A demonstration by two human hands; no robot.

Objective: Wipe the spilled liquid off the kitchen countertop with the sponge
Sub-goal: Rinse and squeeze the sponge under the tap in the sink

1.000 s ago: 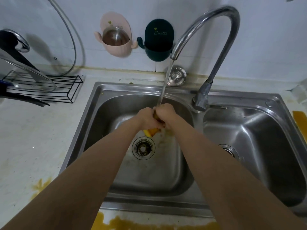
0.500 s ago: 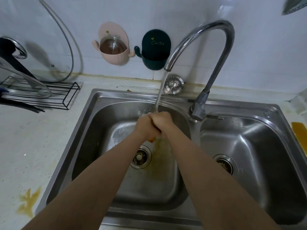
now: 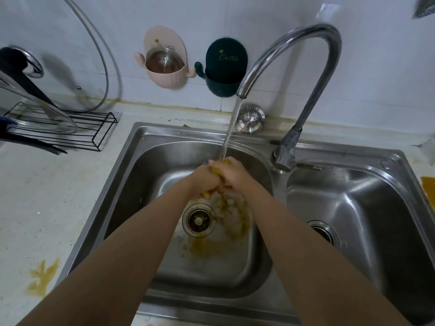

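Over the left basin of the steel sink (image 3: 131, 165), my left hand (image 3: 202, 178) and my right hand (image 3: 233, 172) squeeze a yellow sponge (image 3: 215, 171) between them. Only small yellow slivers of it show. Water runs from the tap (image 3: 289, 47) onto my hands. Yellow-brown water drips off and stains the basin floor near the drain (image 3: 199, 220). A yellow spill patch (image 3: 42, 281) lies on the white countertop (image 3: 47, 196) at the left. Another yellow patch (image 3: 428, 187) shows at the right edge.
A black wire rack (image 3: 89, 130) holding glass pot lids stands at the back left. A pink holder (image 3: 166, 60) and a dark green holder (image 3: 224, 67) hang on the tiled wall. A metal sink plug (image 3: 250, 118) lies behind the basin. The right basin (image 3: 353, 208) holds nothing.
My hands stay clasped on the sponge under the running water and have worked it. More yellow-brown water has spread on the basin floor. The camera has tilted slightly.
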